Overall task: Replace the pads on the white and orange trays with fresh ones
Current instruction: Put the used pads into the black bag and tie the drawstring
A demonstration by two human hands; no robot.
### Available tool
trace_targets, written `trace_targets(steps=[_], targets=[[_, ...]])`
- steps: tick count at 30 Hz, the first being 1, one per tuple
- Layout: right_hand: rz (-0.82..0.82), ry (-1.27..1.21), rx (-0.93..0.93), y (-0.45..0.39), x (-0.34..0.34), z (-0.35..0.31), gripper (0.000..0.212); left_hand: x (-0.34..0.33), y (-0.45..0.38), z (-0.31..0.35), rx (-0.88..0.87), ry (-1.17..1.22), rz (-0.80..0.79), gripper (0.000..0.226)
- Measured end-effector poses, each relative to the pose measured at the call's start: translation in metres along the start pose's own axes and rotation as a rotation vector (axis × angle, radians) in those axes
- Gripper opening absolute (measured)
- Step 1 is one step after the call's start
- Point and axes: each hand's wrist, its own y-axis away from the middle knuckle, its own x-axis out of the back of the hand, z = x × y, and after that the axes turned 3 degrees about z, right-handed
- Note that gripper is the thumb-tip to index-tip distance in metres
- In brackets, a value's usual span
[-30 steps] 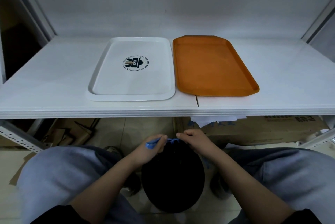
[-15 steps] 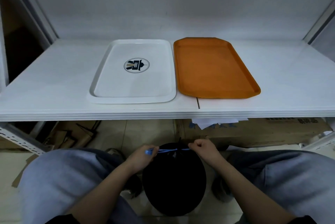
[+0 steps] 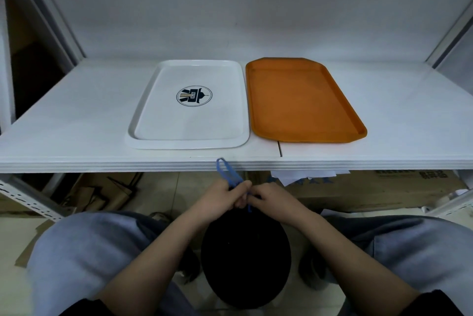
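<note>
White tray [image 3: 188, 108]: lay upper centre of frame on the shelf [image 3: 76, 121], bare, no pad showing. Orange tray [image 3: 302, 100]: just beside it to the right, likewise bare. Both looked stiff, light and slick; you would do best to hold them by the raised rims. Black bag [image 3: 245, 259]: lower centre, between your knees, soft. Your left hand [image 3: 222, 198] and right hand [image 3: 271, 199] each pinched its blue drawstring [image 3: 226, 172].
</note>
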Motion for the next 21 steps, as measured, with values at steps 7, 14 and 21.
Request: trace_targets(steps=[7,14,21], targets=[[0.058,-0.154,-0.126,0.002,-0.001,0.003,0.045,-0.019,0.012,-0.052,-0.033,0.125,0.143,0.029],[0.142,-0.168,-0.088,0.002,0.000,0.000,0.042,-0.043,0.005,-0.051,-0.111,0.099,0.267,0.030],[0.193,-0.435,-0.150,0.006,0.007,0.013,0.046,-0.042,0.006,-0.053,-0.058,0.305,0.250,0.025]])
